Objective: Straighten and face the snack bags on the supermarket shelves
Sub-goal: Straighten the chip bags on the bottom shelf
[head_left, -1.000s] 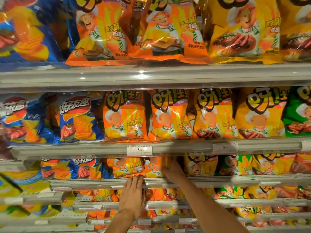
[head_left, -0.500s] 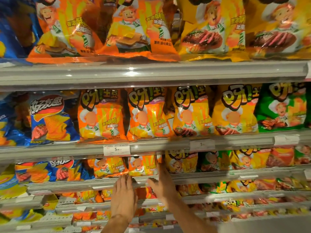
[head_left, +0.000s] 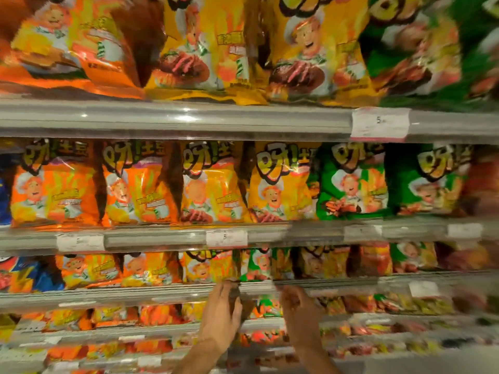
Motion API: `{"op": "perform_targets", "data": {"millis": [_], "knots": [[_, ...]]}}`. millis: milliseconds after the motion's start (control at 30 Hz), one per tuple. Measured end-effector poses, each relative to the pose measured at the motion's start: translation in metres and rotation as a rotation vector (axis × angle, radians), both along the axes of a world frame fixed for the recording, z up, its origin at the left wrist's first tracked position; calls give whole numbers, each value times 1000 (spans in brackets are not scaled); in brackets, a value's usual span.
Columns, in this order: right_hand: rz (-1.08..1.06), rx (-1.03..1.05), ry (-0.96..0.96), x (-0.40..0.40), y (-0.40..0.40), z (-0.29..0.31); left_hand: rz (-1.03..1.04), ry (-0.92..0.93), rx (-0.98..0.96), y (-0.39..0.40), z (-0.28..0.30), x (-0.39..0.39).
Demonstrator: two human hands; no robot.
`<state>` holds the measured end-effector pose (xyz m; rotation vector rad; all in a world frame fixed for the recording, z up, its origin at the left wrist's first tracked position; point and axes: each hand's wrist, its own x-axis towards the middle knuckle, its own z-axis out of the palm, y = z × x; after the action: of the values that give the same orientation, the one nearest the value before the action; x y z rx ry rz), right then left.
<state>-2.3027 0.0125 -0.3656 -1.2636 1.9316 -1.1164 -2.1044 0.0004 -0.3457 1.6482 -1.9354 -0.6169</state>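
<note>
Snack bags [head_left: 210,268] on the lower-centre shelf slide left in my view as I shift right, left hand [head_left: 224,311] and right hand [head_left: 297,306] now just below the green bag [head_left: 256,264], grip too blurred to tell, so facing continues rightward.

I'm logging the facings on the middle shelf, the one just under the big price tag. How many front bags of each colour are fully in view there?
Orange bags: 2
Yellow bags: 2
Green bags: 2
Total: 6
A blue bag is cut off at the left edge, and the far right is too blurred to count.
</note>
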Motion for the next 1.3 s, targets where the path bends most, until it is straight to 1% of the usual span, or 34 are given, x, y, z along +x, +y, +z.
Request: {"op": "perform_targets", "data": {"millis": [133, 233, 267, 300, 367, 400, 467, 600, 700, 767, 867, 1000, 1133, 1300], "knots": [[-155, -76, 95, -76, -6, 2, 156, 79, 101, -7, 6, -56], [-202, -83, 199, -117, -10, 6, 214, 158, 108, -17, 12, -81], [-194, -82, 192, -127, -11, 8, 229, 173, 116, -22, 14, -86], [-169, -66, 136, -137, -14, 11, 246, 194, 129, -27, 17, -91], [-50, -27, -3, -153, -23, 21, 279, 272, 160, -37, 22, -98], [20, 4, -31, -159, -29, 26, 290, 316, 172, -41, 24, -102], [119, 44, -22, -164, -39, 37, 286, 380, 182, -51, 29, -106], [197, 53, -14, -166, -58, 44, 262, 487, 264, -71, 32, -108], [263, 84, -82, -170, -72, 36, 243, 589, 357, -83, 28, -106], [287, 81, -116, -170, -79, 29, 226, 585, 373, -90, 26, -104], [251, 67, -155, -168, -85, 21, 189, 654, 364, -101, 21, -102], [188, 26, -126, -164, -86, 22, 189, 735, 349, -108, 16, -102], [156, -41, -93, -163, -80, 31, 236, 929, 460, -108, 17, -102], [142, -51, -48, -170, -73, 45, 317, 975, 446, -101, 25, -105]]}}
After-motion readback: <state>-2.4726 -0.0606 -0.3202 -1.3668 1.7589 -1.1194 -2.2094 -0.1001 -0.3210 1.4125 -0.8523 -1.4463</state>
